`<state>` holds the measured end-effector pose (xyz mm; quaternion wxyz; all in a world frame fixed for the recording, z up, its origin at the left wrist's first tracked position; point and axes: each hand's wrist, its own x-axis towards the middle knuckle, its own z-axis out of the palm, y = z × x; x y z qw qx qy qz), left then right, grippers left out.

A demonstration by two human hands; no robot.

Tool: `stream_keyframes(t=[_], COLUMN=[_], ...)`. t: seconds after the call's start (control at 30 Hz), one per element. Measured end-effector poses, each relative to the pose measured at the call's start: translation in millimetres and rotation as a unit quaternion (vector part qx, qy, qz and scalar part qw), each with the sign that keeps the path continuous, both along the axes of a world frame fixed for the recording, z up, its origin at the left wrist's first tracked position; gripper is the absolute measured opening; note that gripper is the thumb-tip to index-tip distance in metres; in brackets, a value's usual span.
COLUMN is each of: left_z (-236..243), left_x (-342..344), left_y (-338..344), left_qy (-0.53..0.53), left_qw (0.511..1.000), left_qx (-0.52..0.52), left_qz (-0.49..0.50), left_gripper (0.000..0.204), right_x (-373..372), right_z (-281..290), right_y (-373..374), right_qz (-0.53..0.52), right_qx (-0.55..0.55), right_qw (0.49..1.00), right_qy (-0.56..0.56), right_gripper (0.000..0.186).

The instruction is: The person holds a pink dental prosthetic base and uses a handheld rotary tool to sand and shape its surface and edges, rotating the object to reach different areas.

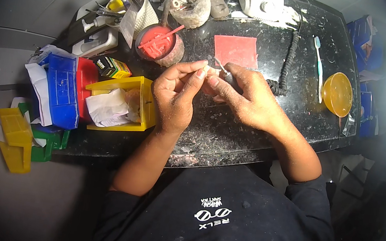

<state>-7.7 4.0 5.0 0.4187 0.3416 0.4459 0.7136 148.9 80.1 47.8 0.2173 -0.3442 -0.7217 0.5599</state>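
Observation:
My left hand (175,98) pinches a small pale piece (213,71) between thumb and fingertips, over the near part of the black worktable. Fingers hide most of that piece, so its exact kind is unclear. My right hand (256,100) is closed around a dark rotary handpiece (231,80). A thin metal bur (220,65) sticks out of the handpiece and points up and left, close to the pale piece; whether they touch I cannot tell. From the handpiece a black coiled cord (291,55) runs to the right and back. Pale dust covers both hands.
Behind my hands lies a pink sheet (234,49); a pot of pink strips (157,44) stands to its left. Yellow (139,125) and blue (62,92) bins crowd the left side. At right are a toothbrush (319,65) and an amber bowl (337,93).

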Motion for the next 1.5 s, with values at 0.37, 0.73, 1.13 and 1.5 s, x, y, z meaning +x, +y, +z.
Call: stream_keyframes(t=[0.37,0.73,1.13,1.5], left_z=[6.7,-7.0,-7.4,-6.6], left_x=[1.2,-5.8,-7.4,-6.3], left_y=[-1.6,0.0,-1.9,-1.6], left_qy=[-0.022,-0.157,-0.184,-0.148], left_qw=[0.997,0.986,0.980,0.987], left_qx=[-0.003,-0.032,-0.020,-0.027], left_qz=[-0.074,-0.048,-0.071,-0.061], left_gripper=[0.019,0.015,0.016,0.016], right_x=[0.9,-8.0,-9.6,-8.2], right_z=[5.5,9.8,4.0,0.2], right_y=[5.6,-8.9,-10.3,-10.2], right_qz=[-0.024,0.015,0.016,0.011], right_qx=[0.017,0.027,0.035,0.047], right_qw=[0.999,0.998,0.998,0.998], right_qy=[-0.028,-0.061,-0.055,-0.047], right_gripper=[0.036,0.041,0.042,0.042])
